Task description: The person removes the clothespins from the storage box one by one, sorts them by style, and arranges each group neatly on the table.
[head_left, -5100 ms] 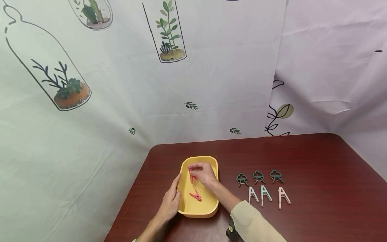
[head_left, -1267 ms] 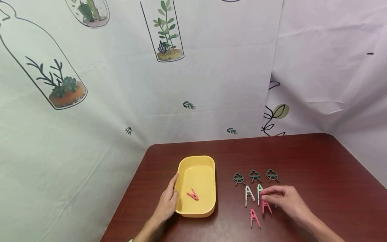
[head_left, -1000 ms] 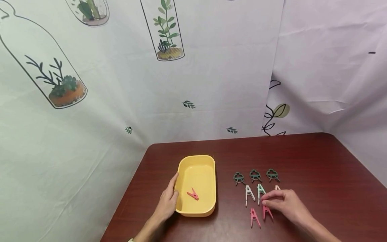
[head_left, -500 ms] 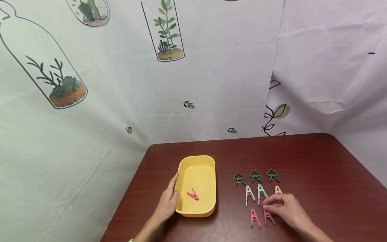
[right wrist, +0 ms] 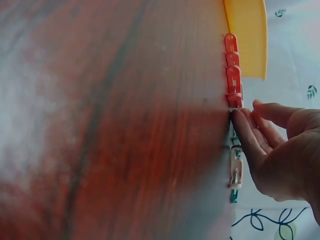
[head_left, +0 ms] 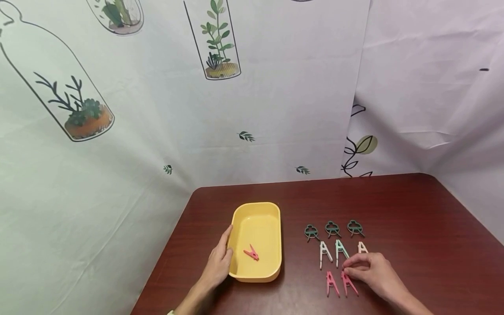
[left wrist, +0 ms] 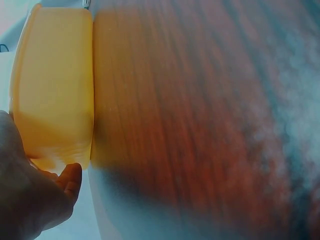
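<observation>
My left hand (head_left: 217,262) holds the left side of a yellow plastic tub (head_left: 278,245), thumb at its rim. In the left wrist view the fingers (left wrist: 71,181) lie against the tub's outer wall. One pink clothespin (head_left: 251,253) lies inside the tub. On the table, two pink clothespins stand side by side, a left one (head_left: 331,283) and a right one (head_left: 348,284). My right hand (head_left: 374,271) is just beyond the right one's top end, thumb and fingers apart in the right wrist view. Whether a fingertip touches that clothespin, I cannot tell.
Behind the pink pair lie a white clothespin (head_left: 324,253), a mint one (head_left: 340,251) and a cream one (head_left: 362,247), partly hidden by the right hand. Three dark green round clips (head_left: 332,228) form the back row. Printed cloth (head_left: 275,109) hangs behind the table (head_left: 397,210).
Two pink clothespins have left the tub for a row on the table. The right hand has brought the second beside the first, shifted it slightly nearer, and let go. The left hand has stayed.
</observation>
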`<state>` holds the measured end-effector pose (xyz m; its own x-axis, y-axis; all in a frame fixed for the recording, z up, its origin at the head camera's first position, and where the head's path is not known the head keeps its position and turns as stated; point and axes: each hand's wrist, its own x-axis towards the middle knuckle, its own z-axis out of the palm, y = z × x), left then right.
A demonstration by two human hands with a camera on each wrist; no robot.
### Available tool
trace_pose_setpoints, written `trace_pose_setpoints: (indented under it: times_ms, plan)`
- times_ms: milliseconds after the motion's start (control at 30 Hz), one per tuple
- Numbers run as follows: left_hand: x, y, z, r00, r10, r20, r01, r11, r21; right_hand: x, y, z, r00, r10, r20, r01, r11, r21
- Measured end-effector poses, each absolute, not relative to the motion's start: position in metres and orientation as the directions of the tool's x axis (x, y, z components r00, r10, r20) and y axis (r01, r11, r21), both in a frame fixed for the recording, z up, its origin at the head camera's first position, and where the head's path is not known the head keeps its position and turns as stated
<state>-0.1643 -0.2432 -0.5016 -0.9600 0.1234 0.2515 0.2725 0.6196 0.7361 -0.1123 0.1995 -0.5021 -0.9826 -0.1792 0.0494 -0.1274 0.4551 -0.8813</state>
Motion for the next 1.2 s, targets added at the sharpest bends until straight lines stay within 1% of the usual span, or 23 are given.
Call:
trace_pose_setpoints:
  times_ms: [200, 400, 500, 633, 1033, 1200]
  plan:
    - [-0.165, -0.243, -0.501, -0.960, 0.121, 0.251, 0.271, 0.622, 0.735, -0.113, 0.198, -0.497, -0.987, -0.148, 0.063, -0.130, 0.499, -0.857]
    - [-0.165, -0.242, -0.501, -0.960, 0.123, 0.253, 0.273, 0.621, 0.735, -0.121, 0.198, -0.484, -0.994, -0.076, 0.078, -0.107, 0.526, -0.844]
    - [-0.165, -0.242, -0.500, -0.961, 0.121, 0.249, 0.269, 0.623, 0.735, -0.126, 0.199, -0.477, -0.996, -0.055, 0.071, -0.089, 0.487, -0.869]
    - [-0.165, -0.242, -0.501, -0.961, 0.121, 0.247, 0.268, 0.621, 0.737, -0.134, 0.203, -0.471, -0.995, -0.061, 0.077, -0.095, 0.427, -0.899]
    - [-0.165, -0.242, -0.501, -0.960, 0.124, 0.252, 0.274, 0.614, 0.741, -0.150, 0.214, -0.463, -0.976, -0.086, 0.200, -0.216, 0.279, -0.936]
    - [-0.164, -0.242, -0.501, -0.960, 0.123, 0.251, 0.272, 0.616, 0.739, -0.155, 0.215, -0.461, -0.965, -0.109, 0.240, -0.260, 0.243, -0.935]
